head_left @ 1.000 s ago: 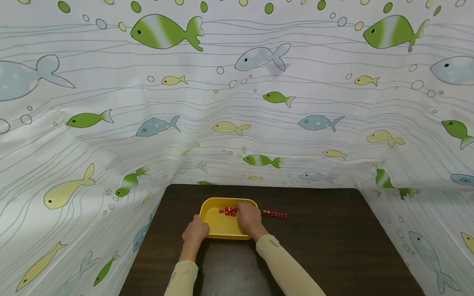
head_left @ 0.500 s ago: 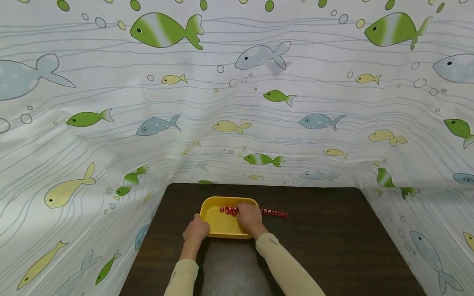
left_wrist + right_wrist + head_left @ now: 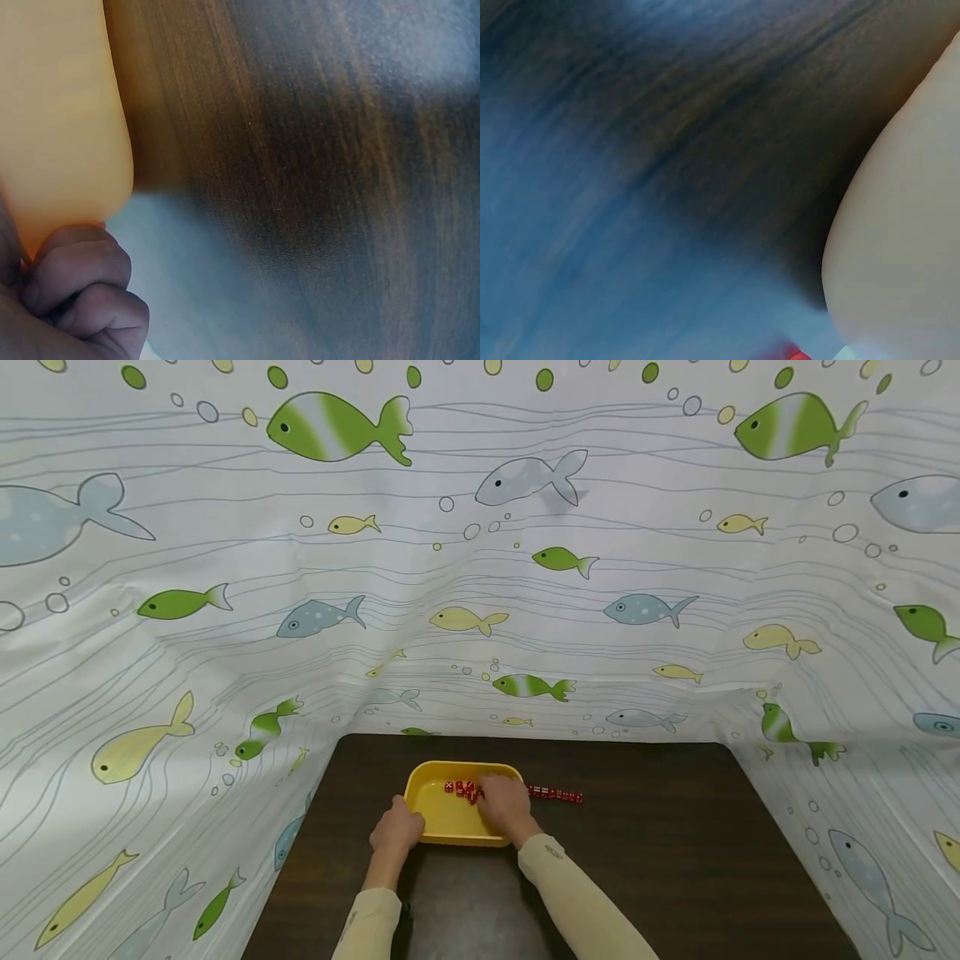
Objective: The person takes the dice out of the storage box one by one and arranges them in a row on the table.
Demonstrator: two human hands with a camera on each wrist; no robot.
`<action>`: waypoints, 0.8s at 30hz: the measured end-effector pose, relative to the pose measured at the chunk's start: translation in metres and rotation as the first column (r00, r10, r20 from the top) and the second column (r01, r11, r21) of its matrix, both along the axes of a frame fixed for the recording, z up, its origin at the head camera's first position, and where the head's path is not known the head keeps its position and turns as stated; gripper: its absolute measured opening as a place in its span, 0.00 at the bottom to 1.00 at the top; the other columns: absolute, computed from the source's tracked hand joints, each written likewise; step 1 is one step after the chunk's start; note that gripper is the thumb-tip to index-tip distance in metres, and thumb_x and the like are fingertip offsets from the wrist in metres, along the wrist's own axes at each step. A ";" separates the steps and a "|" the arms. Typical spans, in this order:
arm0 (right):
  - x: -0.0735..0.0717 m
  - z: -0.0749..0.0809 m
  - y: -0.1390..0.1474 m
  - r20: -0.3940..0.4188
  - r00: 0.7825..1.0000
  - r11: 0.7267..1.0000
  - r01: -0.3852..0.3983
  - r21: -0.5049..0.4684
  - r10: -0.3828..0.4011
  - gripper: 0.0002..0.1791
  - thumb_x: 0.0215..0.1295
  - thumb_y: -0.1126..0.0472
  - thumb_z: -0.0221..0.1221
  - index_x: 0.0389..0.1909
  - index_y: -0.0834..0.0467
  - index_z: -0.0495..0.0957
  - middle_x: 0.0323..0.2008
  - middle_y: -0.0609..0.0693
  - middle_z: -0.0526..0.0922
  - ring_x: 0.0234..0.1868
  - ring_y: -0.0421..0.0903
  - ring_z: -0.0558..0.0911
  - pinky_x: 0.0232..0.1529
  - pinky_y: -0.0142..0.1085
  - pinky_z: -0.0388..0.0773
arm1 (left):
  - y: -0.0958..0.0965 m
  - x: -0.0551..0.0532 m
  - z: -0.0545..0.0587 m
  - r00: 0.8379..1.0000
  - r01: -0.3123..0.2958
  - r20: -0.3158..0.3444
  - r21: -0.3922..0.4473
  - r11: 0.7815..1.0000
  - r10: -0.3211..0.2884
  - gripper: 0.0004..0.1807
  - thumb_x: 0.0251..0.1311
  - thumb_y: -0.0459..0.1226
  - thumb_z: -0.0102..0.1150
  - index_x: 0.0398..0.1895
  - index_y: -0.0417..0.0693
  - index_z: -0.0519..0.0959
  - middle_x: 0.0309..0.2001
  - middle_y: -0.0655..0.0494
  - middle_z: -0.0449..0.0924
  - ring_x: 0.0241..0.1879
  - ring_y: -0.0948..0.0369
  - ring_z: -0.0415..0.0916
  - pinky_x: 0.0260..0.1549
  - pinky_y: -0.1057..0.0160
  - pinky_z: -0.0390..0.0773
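A yellow tray (image 3: 450, 827) lies on the dark table with several red dice (image 3: 459, 787) in its far half. My left hand (image 3: 396, 825) grips the tray's near left corner; in the left wrist view its curled fingers (image 3: 82, 262) press against the tray wall (image 3: 67, 135). My right hand (image 3: 506, 803) reaches over the tray's right side, its fingertips down among the dice. The back of the hand hides those fingertips, so whether they pinch a die cannot be seen. Right of the tray, a row of red dice (image 3: 558, 794) stands on the table.
Dark wood-grain table (image 3: 660, 860) extends to the right and in front. A white cloth with printed fish (image 3: 525, 643) hangs behind and along both sides. In the right wrist view a red die (image 3: 799, 355) shows at the bottom edge.
My right hand has shifted slightly left within the tray, and its fingertips have moved a little among the dice. My left hand and the tray have stayed put.
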State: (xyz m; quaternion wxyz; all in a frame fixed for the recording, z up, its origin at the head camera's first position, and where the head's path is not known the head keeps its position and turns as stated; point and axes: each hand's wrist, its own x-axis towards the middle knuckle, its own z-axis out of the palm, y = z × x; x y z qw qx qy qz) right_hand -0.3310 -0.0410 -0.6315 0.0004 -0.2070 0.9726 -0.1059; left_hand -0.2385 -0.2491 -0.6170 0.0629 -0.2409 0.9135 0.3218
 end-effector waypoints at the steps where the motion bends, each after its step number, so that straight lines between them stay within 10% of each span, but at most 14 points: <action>1: 0.000 0.000 0.000 -0.001 1.000 1.000 0.000 -0.004 0.000 0.08 0.73 0.51 0.66 0.47 0.46 0.88 0.37 0.42 0.87 0.31 0.42 0.78 0.45 0.44 0.84 | 0.000 0.000 0.000 1.000 -0.001 0.001 -0.001 1.000 0.001 0.28 0.70 0.40 0.53 0.66 0.30 0.66 0.34 0.42 0.75 0.31 0.48 0.74 0.35 0.48 0.75; 24: 0.003 0.013 0.007 -0.006 1.000 0.984 0.024 -0.176 -0.026 0.12 0.74 0.51 0.66 0.53 0.48 0.89 0.50 0.44 0.92 0.49 0.45 0.89 0.56 0.47 0.86 | 0.004 -0.001 0.004 1.000 0.007 0.001 -0.051 0.999 -0.007 0.33 0.65 0.39 0.54 0.73 0.36 0.65 0.40 0.39 0.79 0.35 0.46 0.76 0.42 0.40 0.77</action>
